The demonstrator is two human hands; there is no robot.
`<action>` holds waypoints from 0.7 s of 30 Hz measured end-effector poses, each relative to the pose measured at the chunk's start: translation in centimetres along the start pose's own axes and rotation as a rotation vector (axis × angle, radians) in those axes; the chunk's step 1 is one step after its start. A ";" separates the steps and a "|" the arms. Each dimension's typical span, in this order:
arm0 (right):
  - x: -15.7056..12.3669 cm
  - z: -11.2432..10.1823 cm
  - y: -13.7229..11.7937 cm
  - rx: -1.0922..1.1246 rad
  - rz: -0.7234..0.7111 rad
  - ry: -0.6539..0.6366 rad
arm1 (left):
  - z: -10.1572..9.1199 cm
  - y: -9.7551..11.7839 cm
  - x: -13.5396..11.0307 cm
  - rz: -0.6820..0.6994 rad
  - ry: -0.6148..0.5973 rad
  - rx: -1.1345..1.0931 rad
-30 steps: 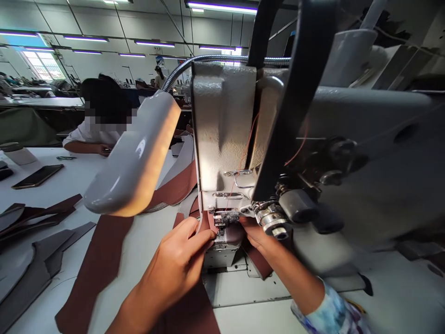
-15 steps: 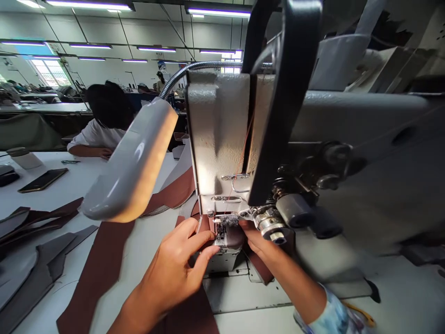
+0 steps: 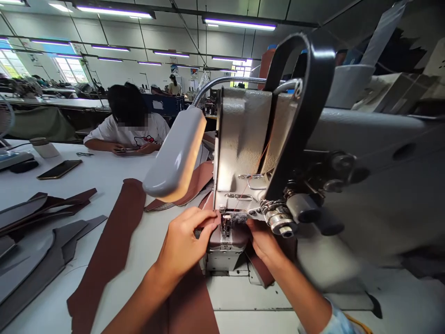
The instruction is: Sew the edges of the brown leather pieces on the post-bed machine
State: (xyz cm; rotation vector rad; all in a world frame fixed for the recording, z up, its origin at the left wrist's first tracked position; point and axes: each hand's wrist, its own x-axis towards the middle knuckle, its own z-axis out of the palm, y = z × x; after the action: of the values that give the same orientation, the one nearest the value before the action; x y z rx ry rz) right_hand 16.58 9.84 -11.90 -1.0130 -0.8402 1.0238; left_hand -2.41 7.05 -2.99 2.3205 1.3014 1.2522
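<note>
A sewing machine [image 3: 239,134] stands before me, an orange thread running down its head to the presser foot [image 3: 226,225]. My left hand [image 3: 186,239] is closed, thumb and forefinger pinching the edge of a brown leather-like piece [image 3: 215,218] just left of the foot. To the right of the foot, my right hand [image 3: 264,241] curls its fingers on the same brown work; the fingertips are partly hidden by the machine. Brown material [image 3: 260,269] hangs below that hand. Grey fluff [image 3: 239,218] sits beside the foot.
A grey lamp [image 3: 174,157] hangs on a flexible neck left of the head. Brown strips [image 3: 111,250] and grey cut pieces [image 3: 45,260] lie on the white table [image 3: 139,278]. Beyond a phone [image 3: 60,170], a person [image 3: 128,120] sits across the table. A black strap [image 3: 306,111] loops over the machine.
My left hand has shifted up beside the presser foot, its thumb now nearer the forefinger. The right hand stays at the foot's right. My view has tilted up and turned left.
</note>
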 end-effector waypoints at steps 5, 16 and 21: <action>-2.0 -0.6 -2.2 -0.020 0.159 -0.008 | -0.5 -1.8 -1.0 -0.262 -0.040 -0.006; -10.3 0.4 0.9 -0.248 0.448 -0.478 | 1.1 -9.2 -6.5 -0.926 -0.362 -0.172; -10.8 4.0 0.1 -0.410 0.358 -0.543 | 1.1 -4.5 -7.7 -0.933 -0.333 -0.596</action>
State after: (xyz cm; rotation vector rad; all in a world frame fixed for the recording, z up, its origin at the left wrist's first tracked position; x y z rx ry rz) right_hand 9.59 0.70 -11.68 -1.2825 -1.3863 1.5076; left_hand -6.27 4.01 -10.51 1.1819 1.3660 0.7330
